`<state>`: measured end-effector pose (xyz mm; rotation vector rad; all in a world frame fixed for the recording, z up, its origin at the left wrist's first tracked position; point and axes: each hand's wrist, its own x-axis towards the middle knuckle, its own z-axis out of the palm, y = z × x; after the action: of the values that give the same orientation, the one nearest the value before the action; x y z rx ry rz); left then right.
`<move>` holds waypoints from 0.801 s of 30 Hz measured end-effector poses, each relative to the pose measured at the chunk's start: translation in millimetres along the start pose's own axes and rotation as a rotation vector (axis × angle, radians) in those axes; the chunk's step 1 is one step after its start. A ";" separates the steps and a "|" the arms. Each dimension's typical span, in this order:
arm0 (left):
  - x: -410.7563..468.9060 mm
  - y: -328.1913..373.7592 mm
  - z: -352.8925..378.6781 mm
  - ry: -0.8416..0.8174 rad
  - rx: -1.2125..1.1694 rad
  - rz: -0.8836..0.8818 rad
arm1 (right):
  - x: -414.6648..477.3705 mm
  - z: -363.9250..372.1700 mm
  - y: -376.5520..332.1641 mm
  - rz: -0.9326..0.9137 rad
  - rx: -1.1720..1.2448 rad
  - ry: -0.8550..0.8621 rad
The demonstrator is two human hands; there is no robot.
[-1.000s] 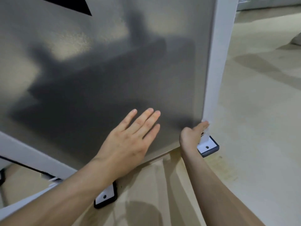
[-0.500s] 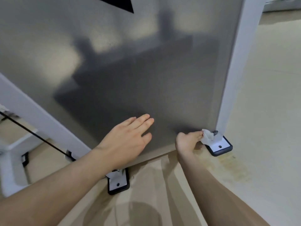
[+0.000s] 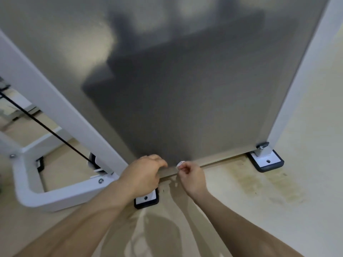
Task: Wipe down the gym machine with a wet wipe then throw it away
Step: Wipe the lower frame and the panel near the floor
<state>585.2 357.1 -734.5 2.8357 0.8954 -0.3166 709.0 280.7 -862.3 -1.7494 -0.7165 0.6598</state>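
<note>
The floor (image 3: 289,219) is pale beige and smooth. It has a yellow-brown stain (image 3: 269,184) on the right side. A soft, dark shadow lies on the floor between the two arms.

The gym machine (image 3: 61,112) stands on this floor. Its big gray panel (image 3: 194,99) fills most of the view, and it is dull and a bit shiny. A white post (image 3: 302,86) runs up the right side of the panel. A white bar runs up the left side and bends round low down into a white loop on the floor. A thin black cable (image 3: 46,130) slants down behind the white bar. The machine sits on black and white feet. One foot (image 3: 267,161) is under the right post. Another foot (image 3: 146,198) is partly hidden under the left wrist.

Both bare arms reach in from the bottom of the view. The left hand (image 3: 143,173) is at the low edge of the panel, near the left bar. Its fingers are bent and the tips touch the panel. I cannot tell if it grips the edge or just rests there.

The right hand (image 3: 193,178) is just beside the left hand, a little apart from it. Its fingers are curled and pinch the wet wipe (image 3: 179,165). The wipe is small, white and scrunched up. Only a bit of it peeks out past the fingers. It touches the bottom edge of the gray panel, near the middle.
</note>
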 end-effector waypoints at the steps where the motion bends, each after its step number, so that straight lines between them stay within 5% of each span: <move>1: -0.4 -5.9 7.0 -0.007 -0.045 -0.036 | -3.5 10.5 -4.7 -0.075 -0.066 -0.095; 5: 1.2 -13.3 38.7 -0.004 -0.329 -0.212 | 5.1 3.5 -23.6 -0.094 -0.080 -0.340; 8: -1.7 -7.9 57.3 0.038 -0.572 -0.317 | 24.8 -54.8 -8.9 0.082 -0.020 -0.120; 12: -18.1 -11.5 60.4 0.019 -0.419 -0.198 | 27.4 -105.4 -1.7 0.216 -0.003 0.088; 16: -51.1 -53.5 36.7 -0.314 0.100 0.005 | 11.6 -28.1 -35.3 0.030 -0.161 -0.284; 19: -77.7 -78.0 9.0 -0.437 0.227 0.072 | 4.9 24.0 -60.9 -0.088 -0.352 -0.505; 24: -73.2 -94.7 17.4 -0.215 0.054 0.071 | 10.7 59.4 -86.8 -0.162 -0.675 -0.672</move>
<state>469.1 390.2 -741.0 2.8044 0.7522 -0.6309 660.0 346.4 -795.5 -2.0349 -1.6789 0.9795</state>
